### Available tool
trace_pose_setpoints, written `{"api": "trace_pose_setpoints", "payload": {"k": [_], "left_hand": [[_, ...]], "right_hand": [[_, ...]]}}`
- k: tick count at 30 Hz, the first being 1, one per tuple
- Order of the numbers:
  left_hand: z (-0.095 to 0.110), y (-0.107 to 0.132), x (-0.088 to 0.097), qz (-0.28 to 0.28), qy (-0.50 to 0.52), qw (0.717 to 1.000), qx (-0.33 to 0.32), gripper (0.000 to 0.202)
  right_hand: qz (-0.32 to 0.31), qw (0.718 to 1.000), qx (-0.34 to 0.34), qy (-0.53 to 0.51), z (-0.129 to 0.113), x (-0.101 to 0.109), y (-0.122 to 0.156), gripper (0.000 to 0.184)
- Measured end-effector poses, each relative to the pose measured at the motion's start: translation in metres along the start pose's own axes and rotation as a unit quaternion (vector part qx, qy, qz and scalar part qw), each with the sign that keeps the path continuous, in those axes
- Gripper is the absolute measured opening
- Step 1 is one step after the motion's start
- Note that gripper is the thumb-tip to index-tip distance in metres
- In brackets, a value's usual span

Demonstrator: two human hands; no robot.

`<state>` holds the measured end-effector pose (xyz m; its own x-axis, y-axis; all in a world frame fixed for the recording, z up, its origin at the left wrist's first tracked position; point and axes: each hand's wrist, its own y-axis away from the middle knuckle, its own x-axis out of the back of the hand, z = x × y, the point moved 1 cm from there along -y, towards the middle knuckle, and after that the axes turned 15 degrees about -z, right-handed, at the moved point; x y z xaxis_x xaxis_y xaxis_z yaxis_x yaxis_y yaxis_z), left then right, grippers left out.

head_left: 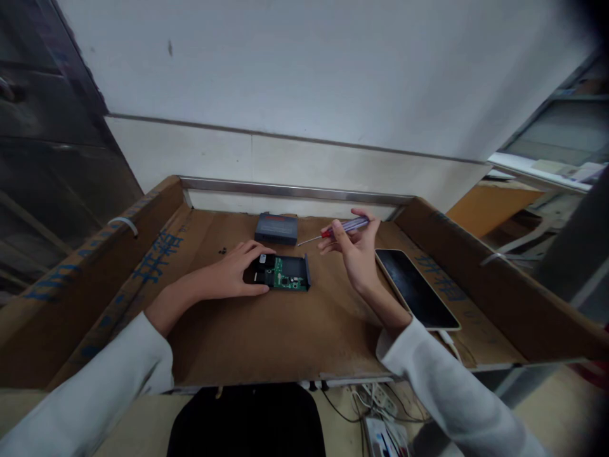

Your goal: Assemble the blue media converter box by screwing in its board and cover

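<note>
My left hand [242,270] grips the left end of an opened device with a green circuit board [288,279], thumb at the near side and fingers over the far side. The device lies on the cardboard in a dark metal tray. In my right hand [354,247] is a screwdriver [349,226] with a clear purple and red handle. Its thin shaft points left, and the tip is above the cardboard between the board and a dark grey metal cover [276,228]. That cover sits just behind the board. Several tiny dark screws [222,251] lie left of the cover.
A tablet [419,289] with a dark screen lies at the right, a white cable [450,343] plugged into its near end. Cardboard walls [480,273] rise at the sides of the work surface. Power strips and cables [380,400] hang below the front edge.
</note>
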<state>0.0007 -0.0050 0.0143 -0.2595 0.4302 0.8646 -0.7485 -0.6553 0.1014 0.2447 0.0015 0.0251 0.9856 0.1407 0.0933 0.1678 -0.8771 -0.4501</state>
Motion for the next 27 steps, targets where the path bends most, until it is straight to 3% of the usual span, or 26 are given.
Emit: {"api": "trace_pose_setpoints", "payload": {"k": [8,18,27], "left_hand": [[0.001,0.001,-0.002,0.026,0.023,0.999,-0.001,0.053],[0.004,0.003,-0.002,0.049,0.007,0.999,0.022,0.055],[0.008,0.001,-0.004,0.064,-0.036,0.997,0.017,0.053]], "right_hand": [[-0.028,0.999,-0.028,-0.018,0.009,-0.020,0.006,0.047],[0.053,0.998,-0.027,0.016,0.012,-0.023,0.015,0.046],[0.052,0.997,-0.049,0.033,0.015,-0.027,0.019,0.046]]}}
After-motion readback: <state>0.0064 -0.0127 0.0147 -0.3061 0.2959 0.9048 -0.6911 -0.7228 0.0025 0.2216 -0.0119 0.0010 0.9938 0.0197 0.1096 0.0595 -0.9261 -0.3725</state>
